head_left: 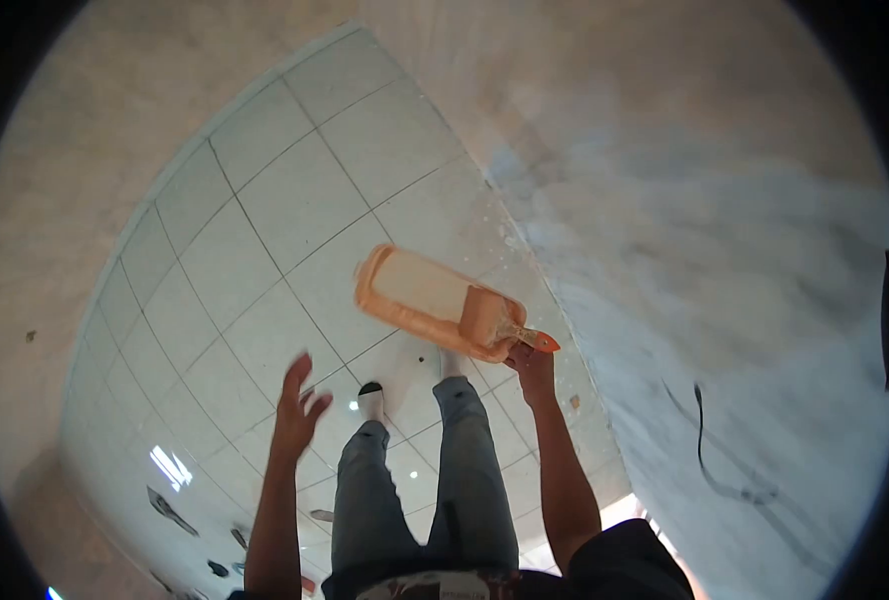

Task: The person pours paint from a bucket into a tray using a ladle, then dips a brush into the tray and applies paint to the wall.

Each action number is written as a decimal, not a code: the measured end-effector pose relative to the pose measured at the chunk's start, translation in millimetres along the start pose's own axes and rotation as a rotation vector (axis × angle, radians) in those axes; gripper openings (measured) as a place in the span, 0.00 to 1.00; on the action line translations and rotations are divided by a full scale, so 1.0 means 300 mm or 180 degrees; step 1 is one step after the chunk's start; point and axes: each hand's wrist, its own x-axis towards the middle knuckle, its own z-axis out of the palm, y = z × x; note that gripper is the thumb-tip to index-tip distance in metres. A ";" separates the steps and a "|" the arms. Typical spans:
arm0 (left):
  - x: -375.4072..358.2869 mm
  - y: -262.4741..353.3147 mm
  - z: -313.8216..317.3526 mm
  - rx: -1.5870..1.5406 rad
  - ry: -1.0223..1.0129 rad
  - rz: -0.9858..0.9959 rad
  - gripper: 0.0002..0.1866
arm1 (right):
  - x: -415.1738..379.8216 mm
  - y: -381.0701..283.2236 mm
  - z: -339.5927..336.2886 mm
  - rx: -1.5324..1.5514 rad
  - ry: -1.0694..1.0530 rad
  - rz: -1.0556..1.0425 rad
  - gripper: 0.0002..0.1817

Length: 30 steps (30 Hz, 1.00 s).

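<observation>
My right hand (pixel 532 368) is closed at the near right end of a long paint tray (pixel 415 322), its fingers partly hidden under the rim. Peach-orange paint coats the tray's walls, and a paler layer covers its middle. A wide paintbrush (pixel 510 330) lies over that same end, bristles on the tray and its orange-tipped handle reaching out above my hand. I cannot tell whether my fingers also press on the brush handle. To the left, my left hand (pixel 300 405) is raised over the floor with its fingers apart and nothing in it.
Pale square tiles make up the floor (pixel 265 235). A patchy white and grey wall (pixel 685 290) runs along the right, with a black cable (pixel 703 440) hanging from it. Dark tools (pixel 172 511) lie on the floor at lower left. My feet (pixel 370 400) stand below the tray.
</observation>
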 end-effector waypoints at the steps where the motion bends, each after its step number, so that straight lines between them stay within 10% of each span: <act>1: 0.024 0.062 -0.039 -0.0128 -0.0101 0.0189 0.39 | -0.128 -0.045 -0.001 0.0044 0.0110 -0.0037 0.12; 12: -0.266 0.207 -0.215 -0.0194 -0.2460 0.0329 0.30 | -1.186 -0.029 -0.055 0.0251 0.0200 -0.0281 0.18; 18: -0.465 0.252 0.097 0.0015 -0.3270 0.0277 0.41 | -1.551 0.179 -0.120 -0.0954 0.3087 -0.1608 0.22; 30: -1.263 -0.021 1.008 0.1267 -0.4714 0.0011 0.41 | -2.384 0.645 -0.381 0.0141 0.4424 -0.0711 0.12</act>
